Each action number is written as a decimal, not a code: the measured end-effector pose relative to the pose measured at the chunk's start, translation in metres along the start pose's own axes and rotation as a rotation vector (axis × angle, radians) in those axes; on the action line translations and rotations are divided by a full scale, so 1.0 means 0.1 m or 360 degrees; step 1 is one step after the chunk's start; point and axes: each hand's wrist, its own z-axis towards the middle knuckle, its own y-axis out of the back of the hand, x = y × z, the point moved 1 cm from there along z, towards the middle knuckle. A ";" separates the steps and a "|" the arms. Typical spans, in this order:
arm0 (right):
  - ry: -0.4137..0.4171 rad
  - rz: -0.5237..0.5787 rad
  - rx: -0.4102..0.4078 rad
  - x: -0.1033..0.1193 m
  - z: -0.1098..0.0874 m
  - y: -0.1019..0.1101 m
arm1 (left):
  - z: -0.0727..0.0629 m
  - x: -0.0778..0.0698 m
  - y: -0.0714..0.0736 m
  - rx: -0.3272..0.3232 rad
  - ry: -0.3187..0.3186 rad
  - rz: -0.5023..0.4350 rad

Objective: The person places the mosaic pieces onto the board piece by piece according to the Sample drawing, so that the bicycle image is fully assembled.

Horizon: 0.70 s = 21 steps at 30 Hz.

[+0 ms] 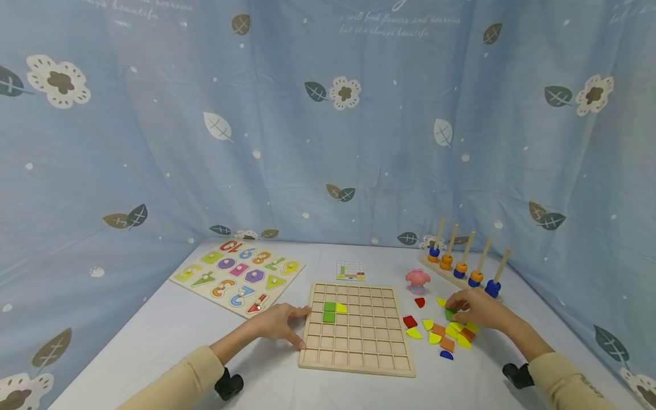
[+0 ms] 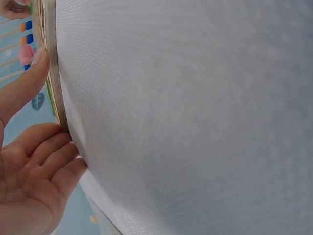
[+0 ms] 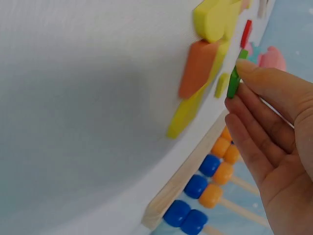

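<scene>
Steadying, it seems, the pale wooden grid board (image 1: 356, 332), our left hand (image 1: 279, 322) spreads against its nine-o'clock edge; at three, our right hand (image 1: 479, 308) pinches a flat green piece (image 3: 234, 84).

Tan sleeves (image 1: 179, 378), black wrist cameras (image 1: 229, 385)

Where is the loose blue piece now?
In the head view, the loose blue piece lies right of the wooden grid board, just below an orange square.
</scene>
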 end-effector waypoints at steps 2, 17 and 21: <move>0.0025 -0.0013 -0.0006 0.04 0.00 0.01 | 0.00 0.00 0.00 -0.0001 0.0000 -0.0001; 0.0066 -0.0141 -0.0156 0.66 -0.03 -0.01 | -0.01 -0.03 0.02 -0.0001 0.0011 0.0023; 0.0088 0.0008 -0.0114 0.81 0.01 -0.05 | -0.01 -0.03 0.02 0.0002 0.0016 0.0021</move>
